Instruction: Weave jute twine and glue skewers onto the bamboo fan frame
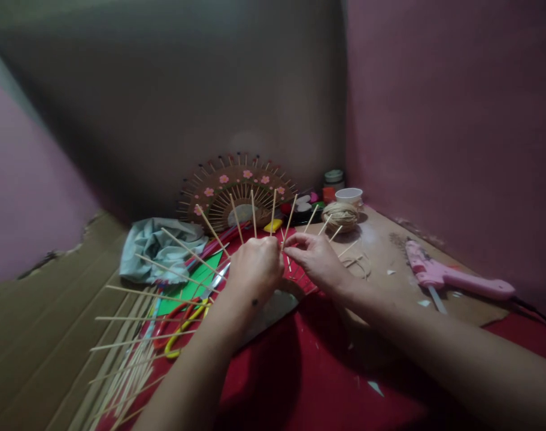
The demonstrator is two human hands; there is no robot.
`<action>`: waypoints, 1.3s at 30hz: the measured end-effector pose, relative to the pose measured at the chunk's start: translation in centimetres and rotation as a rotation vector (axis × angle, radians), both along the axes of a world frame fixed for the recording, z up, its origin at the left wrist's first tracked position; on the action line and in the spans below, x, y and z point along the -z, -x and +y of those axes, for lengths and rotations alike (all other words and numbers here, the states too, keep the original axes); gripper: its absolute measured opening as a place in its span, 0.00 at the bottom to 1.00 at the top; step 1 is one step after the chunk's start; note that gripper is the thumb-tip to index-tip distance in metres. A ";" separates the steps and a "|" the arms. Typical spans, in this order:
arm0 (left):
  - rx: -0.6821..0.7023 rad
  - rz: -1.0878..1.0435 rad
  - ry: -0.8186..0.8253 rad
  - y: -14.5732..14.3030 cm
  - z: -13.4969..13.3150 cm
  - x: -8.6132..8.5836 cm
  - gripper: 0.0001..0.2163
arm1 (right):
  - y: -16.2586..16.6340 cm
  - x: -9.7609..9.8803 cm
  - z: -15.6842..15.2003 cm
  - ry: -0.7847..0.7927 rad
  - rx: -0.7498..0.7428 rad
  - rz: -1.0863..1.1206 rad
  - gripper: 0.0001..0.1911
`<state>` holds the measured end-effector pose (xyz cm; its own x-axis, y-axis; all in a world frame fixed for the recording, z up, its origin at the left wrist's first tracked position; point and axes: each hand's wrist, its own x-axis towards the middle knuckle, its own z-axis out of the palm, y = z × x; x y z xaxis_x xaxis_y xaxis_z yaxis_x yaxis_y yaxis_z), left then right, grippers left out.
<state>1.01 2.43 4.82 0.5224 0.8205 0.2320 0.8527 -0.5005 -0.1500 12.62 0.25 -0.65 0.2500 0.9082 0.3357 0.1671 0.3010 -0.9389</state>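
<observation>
A half-round frame of thin wooden sticks (185,249) spreads out like a fan in front of me, its sticks pointing away and to both sides. My left hand (258,263) is closed over the top middle of this frame; its fingers are curled under, and what exactly they grip is hidden. Just to its right, my right hand (318,258) pinches with thumb and forefinger at one wooden stick (290,216). Below the hands, a pale half-round centre piece (275,311) shows partly, on a red cloth (273,383).
A decorated stick fan (237,179) leans at the back wall. Scissors (178,335), green sheet (196,284), bundled cloth (158,248) and loose sticks (132,377) lie left. Twine ball (340,215), white cup (348,196), jar (333,182) and pink glue gun (457,278) are right.
</observation>
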 end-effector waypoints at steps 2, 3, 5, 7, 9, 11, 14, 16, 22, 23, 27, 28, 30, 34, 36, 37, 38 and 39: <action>0.011 -0.014 0.045 0.0 0.1 -0.3 0.13 | 0.0 -0.1 -0.1 0.021 -0.004 0.001 0.05; 0.010 -0.022 0.070 0.0 0.1 -0.5 0.13 | -0.1 -0.1 -0.1 0.026 -0.005 0.005 0.05; -0.006 -0.035 0.104 0.0 0.1 -0.8 0.13 | -0.1 -0.1 -0.1 0.031 -0.008 0.017 0.05; -0.016 -0.039 0.114 -0.1 0.1 -1.0 0.14 | -0.2 -0.1 -0.2 0.040 -0.015 0.028 0.06; -0.014 -0.040 0.119 -0.1 0.0 -1.2 0.14 | -0.2 -0.1 -0.2 0.056 -0.017 0.029 0.06; -0.014 -0.042 0.131 -0.2 0.1 -1.3 0.14 | -0.2 -0.1 -0.2 0.065 -0.012 0.028 0.06; -0.009 -0.061 0.156 -0.2 0.2 -1.3 0.14 | -0.3 0.0 -0.1 0.049 -0.004 0.027 0.06; -0.004 -0.080 0.162 -0.2 0.3 -1.1 0.14 | -0.3 0.0 0.0 0.034 -0.005 0.024 0.06; 0.005 -0.113 0.165 -0.1 0.4 -1.0 0.13 | -0.2 -0.1 0.0 0.053 0.010 0.002 0.06; 0.006 -0.116 0.171 -0.1 0.4 -1.0 0.13 | -0.2 -0.1 -0.1 0.070 0.016 0.004 0.06; 0.032 -0.146 0.188 0.0 0.5 -1.1 0.13 | -0.7 0.3 -0.4 0.018 0.081 0.024 0.03; 0.041 -0.165 0.194 0.1 0.6 -1.2 0.13 | -0.9 0.4 -0.5 -0.016 0.101 0.023 0.02; 0.057 -0.207 0.217 0.3 0.7 -1.3 0.12 | -1.3 0.5 -0.6 -0.052 0.126 0.020 0.01; 0.069 -0.299 0.259 0.8 1.0 -1.8 0.12 | -1.7 0.4 -0.7 -0.027 0.104 0.041 0.01; 0.057 -0.337 0.275 1.1 1.0 -2.2 0.12 | -1.7 0.4 -0.8 -0.034 0.081 0.039 0.02; 0.051 -0.350 0.283 1.2 1.0 -2.3 0.12 | -1.6 0.4 -0.8 -0.044 0.073 0.033 0.02; 0.046 -0.361 0.289 1.3 1.0 -2.5 0.12 | -1.5 0.4 -0.9 -0.055 0.069 0.028 0.03; 0.044 -0.368 0.293 1.4 0.9 -2.6 0.12 | -1.5 0.4 -0.9 -0.067 0.068 0.025 0.03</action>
